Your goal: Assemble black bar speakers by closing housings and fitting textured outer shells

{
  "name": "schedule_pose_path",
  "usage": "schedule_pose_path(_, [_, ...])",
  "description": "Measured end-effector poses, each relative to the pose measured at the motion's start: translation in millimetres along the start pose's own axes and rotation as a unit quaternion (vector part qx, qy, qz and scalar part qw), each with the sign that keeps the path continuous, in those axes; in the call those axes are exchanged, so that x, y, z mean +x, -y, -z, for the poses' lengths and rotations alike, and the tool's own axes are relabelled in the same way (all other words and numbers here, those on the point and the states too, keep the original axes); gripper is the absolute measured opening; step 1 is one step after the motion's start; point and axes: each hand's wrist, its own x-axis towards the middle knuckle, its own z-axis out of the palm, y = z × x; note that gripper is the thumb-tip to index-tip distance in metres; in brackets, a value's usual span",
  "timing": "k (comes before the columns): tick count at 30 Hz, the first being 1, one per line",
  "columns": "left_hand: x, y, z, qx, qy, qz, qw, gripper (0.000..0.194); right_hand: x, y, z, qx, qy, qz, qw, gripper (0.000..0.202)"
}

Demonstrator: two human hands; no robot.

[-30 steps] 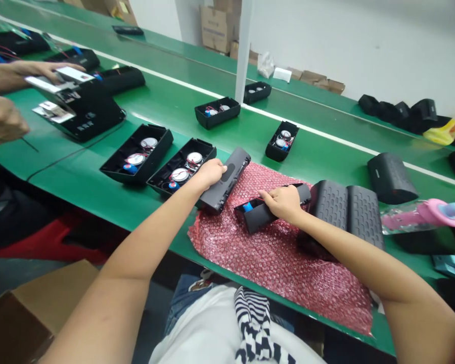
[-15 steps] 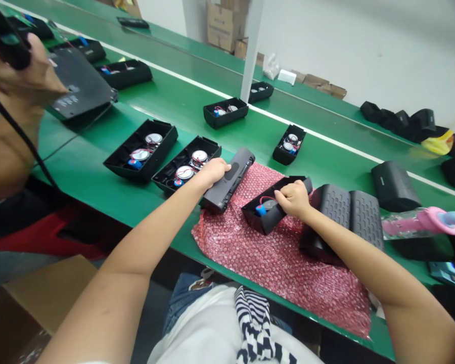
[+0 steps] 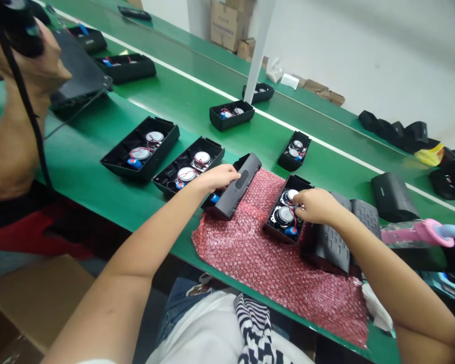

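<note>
My left hand (image 3: 223, 177) is closed on a tilted black speaker housing (image 3: 239, 187) at the left end of the pink bubble wrap (image 3: 250, 247). A blue part shows inside that housing. Right of it, an open black speaker box (image 3: 285, 215) rests on the wrap, with two round drivers, red wires and a blue part facing up. The fingers of my right hand (image 3: 313, 205) are pinched together over the drivers and wires of this box; what lies between the fingertips is too small to make out.
Two open speaker boxes (image 3: 191, 167) (image 3: 142, 146) lie to the left. Black patterned covers (image 3: 331, 247) and a pink bottle (image 3: 420, 233) are at the right. More boxes (image 3: 231, 115) stand on the green belt. Another person's hand (image 3: 47, 60) holds a dark tool at the far left.
The right-hand box has turned and now shows both drivers; my right hand has moved from its edge to its inside. The left housing has tilted, showing a blue part.
</note>
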Motion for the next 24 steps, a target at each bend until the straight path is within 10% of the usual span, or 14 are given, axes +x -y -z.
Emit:
schedule_pose_path(6, [-18.6,4.9,3.0,0.095,-0.014,-0.072,0.993,0.017,80.7,52.3,18.2,0.157,-0.095,0.149,0.972,0.034])
schedule_pose_path(11, [-63.3,35.4,-11.1,0.236,-0.179,-0.215,0.931,0.033,137.8,56.6,-4.0,0.219,-0.083,0.242,0.942,0.035])
schedule_pose_path(16, [-77.6,98.5,-53.6,0.146,-0.36,-0.217,0.895,0.065,151.4,52.9,-1.7,0.231,-0.014,0.216,0.949,0.024])
schedule_pose_path(24, [-60.6,126.8,-94.0,0.135,-0.409,-0.255,0.866,0.106,151.9,54.0,6.0,0.242,0.073,0.183,0.95,0.018])
